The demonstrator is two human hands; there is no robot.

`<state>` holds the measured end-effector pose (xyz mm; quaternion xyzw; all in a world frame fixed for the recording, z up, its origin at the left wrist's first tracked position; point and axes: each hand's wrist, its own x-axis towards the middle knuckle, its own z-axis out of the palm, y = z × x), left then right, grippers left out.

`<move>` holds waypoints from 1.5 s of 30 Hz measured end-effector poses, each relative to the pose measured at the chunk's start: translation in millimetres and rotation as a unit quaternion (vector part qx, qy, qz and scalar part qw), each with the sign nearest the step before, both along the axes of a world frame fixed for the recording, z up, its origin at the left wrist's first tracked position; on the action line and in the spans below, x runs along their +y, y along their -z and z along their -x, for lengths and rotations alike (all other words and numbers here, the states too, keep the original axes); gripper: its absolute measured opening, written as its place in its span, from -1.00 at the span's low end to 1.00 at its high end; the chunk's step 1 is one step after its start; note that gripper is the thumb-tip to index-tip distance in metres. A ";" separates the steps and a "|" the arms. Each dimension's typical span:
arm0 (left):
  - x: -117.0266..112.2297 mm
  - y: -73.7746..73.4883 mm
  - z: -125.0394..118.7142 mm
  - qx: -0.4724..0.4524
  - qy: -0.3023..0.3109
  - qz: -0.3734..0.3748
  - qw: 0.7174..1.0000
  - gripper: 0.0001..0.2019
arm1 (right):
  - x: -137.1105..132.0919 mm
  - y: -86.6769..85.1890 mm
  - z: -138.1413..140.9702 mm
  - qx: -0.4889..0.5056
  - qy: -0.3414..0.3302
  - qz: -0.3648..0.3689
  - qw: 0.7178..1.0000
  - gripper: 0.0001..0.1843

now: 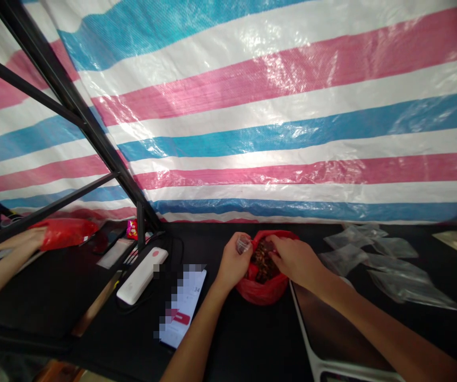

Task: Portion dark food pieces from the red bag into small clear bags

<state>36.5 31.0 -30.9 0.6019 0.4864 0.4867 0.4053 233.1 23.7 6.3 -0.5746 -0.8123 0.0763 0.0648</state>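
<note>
A red plastic bag [262,294] stands on the black table with its mouth spread wide. Inside it lie many small brown, dried-looking pieces [266,265]. At the bag's left rim is my left hand [233,261], closed on a small clear plastic bag [243,243]. From the right, my right hand [294,259] reaches into the mouth of the red bag, its fingers drawn together at the brown pieces. What those fingertips hold, if anything, is hidden.
A flat silver-edged device [311,350] lies under my right forearm. Several clear bags [395,270] are farther right. A phone [182,310] and a white power strip [143,276] lie left. Beyond the black metal frame [96,143], another person's hand [33,239] touches a red bag [69,233].
</note>
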 end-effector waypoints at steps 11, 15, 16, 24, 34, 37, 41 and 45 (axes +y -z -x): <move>1.1 3.3 -2.2 -0.025 0.019 0.003 1.000 -0.89 | 1.1 4.0 -5.0 0.064 -0.102 0.001 0.993 -0.60; -0.6 6.4 -6.8 -0.045 -0.009 -0.005 0.999 -0.92 | -3.0 -1.0 -0.7 0.071 -0.139 0.016 0.988 -0.62; -1.2 7.5 -8.5 -0.049 -0.024 -0.009 0.999 -0.92 | -4.6 -2.3 1.5 0.065 -0.138 0.020 0.988 -0.64; -5.1 5.8 -15.8 -0.070 -0.145 -0.039 0.986 -0.90 | -7.7 0.1 6.9 0.096 -0.116 0.066 0.986 -0.74; -9.4 -16.7 -0.9 -0.021 -0.141 -0.097 0.985 -0.76 | 9.3 -22.5 -25.4 0.274 -0.123 0.144 0.943 -0.70; -14.3 -18.1 -2.0 0.043 -0.108 -0.094 0.989 -0.72 | 5.5 -45.0 -31.6 0.304 -0.127 0.150 0.932 -0.63; -23.6 -21.6 -6.2 0.172 -0.065 -0.111 0.977 -0.84 | -6.5 -65.6 -29.2 0.299 -0.123 0.105 0.941 -0.60; -29.2 -22.9 -10.4 0.227 -0.044 -0.136 0.963 -0.90 | -18.3 -66.4 -18.2 0.224 -0.139 0.005 0.964 -0.65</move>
